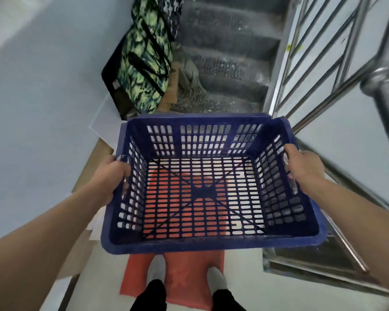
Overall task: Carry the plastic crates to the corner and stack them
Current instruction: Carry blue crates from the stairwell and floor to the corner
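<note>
– Two bare arms stick out from the bottom of the view. What do the hands have?

– Both hold one blue crate [211,243]. It has lots of little holes in its sides and bottom, and nothing inside.

– How do the hands hold it?

– The left hand [112,178] is curled round the left edge. The right hand [301,167] is curled round the right edge, by the long slot there. Both grip tight.

– Where is the crate?

– Up in the air, right in front of the person, with its open side up. It is over a red mat [189,277] on the floor. You can see the red through the holes.

– Who is on the mat?

– The person. Two white shoes [216,277] and black trouser legs show just under the crate.

– What is farther away?

– A big green and black bag [144,63] leans against the pale wall [32,86] on the left. Grey stairs [222,63] begin just beside the bag. A shiny metal railing [323,63] runs along the right side, close to the right hand.
</note>
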